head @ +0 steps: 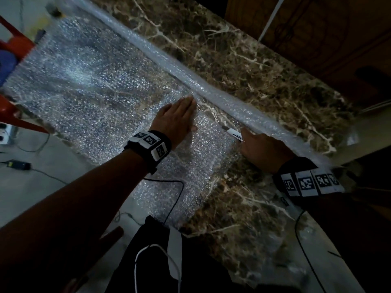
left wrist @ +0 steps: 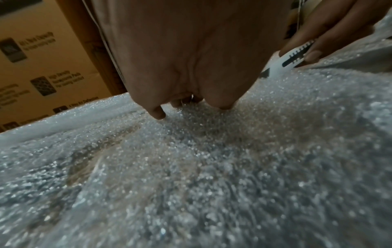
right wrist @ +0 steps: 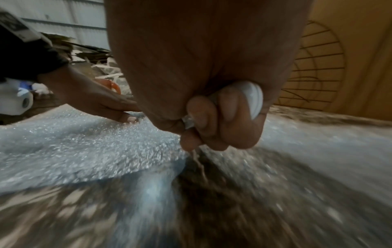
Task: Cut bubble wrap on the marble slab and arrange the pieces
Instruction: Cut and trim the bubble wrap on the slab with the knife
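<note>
The left hand (head: 178, 115) pressed flat, fingers straight, on bubble wrap (head: 88, 85) spread across the marble worktop (head: 243, 60), while the right hand (head: 262, 149) gripped a white cutter (head: 232, 133) at the sheet's edge.

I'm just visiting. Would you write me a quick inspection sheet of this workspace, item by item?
Surface: brown veined marble slab, partly covered.
Job's things: bubble wrap sheet spread flat; rolled part along its far edge; white cutter.
Clutter: nothing seen on the slab.
Grips: left hand presses flat on the wrap; right hand holds the cutter.
Cables: black cable below the left wrist; more on the floor.
Surroundings: red frame at left, printed cardboard boxes.
</note>
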A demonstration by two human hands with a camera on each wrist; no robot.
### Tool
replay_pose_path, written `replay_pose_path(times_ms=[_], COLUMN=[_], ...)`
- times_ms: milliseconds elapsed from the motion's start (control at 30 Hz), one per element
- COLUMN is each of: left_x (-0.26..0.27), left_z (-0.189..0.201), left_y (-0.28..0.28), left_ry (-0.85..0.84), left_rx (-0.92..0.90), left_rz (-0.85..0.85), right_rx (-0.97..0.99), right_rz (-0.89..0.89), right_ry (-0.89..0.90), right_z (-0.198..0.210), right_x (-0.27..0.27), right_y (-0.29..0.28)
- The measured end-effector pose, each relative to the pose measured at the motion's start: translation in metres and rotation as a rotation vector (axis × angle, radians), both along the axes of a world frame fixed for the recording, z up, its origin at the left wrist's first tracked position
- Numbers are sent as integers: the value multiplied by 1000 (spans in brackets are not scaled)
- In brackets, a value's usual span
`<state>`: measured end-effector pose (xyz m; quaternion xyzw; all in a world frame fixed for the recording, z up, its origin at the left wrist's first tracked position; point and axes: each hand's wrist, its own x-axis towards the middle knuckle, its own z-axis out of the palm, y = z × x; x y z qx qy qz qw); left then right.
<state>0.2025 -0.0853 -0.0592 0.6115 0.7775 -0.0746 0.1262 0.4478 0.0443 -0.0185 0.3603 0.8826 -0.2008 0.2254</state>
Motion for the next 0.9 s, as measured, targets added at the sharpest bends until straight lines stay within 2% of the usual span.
replay_pose_path(times_ms=[233, 333, 400, 467, 600, 700, 800, 900], left_x=[-3, -4, -4, -4, -5, -4, -4, -4], left_z=[-3, -7, -7, -6, -4, -2, -2, 3], left_y=[1, 1, 0, 1, 2, 3, 3, 5], left_ry=[-28, -27, -30, -42, -73, -106, -131, -189], left_rx=[-5, 5, -2, 0, 6, 26, 25, -3], left_rz=[-7, -9, -13, -7, 13, 20, 28, 58], right_rx=[68, 100, 58, 54, 167, 184, 176, 81], right_rz=[60, 59, -2, -36, 62, 32, -3, -171], right_ry=[-49, -109, -136, -119, -79, -30, -58, -64], right_z=[8, 9, 9, 7, 7, 11, 11, 15], right_x=[42, 51, 55, 60, 65, 70, 80, 85], right_y=[-7, -10, -11, -12, -20, -23, -25, -37])
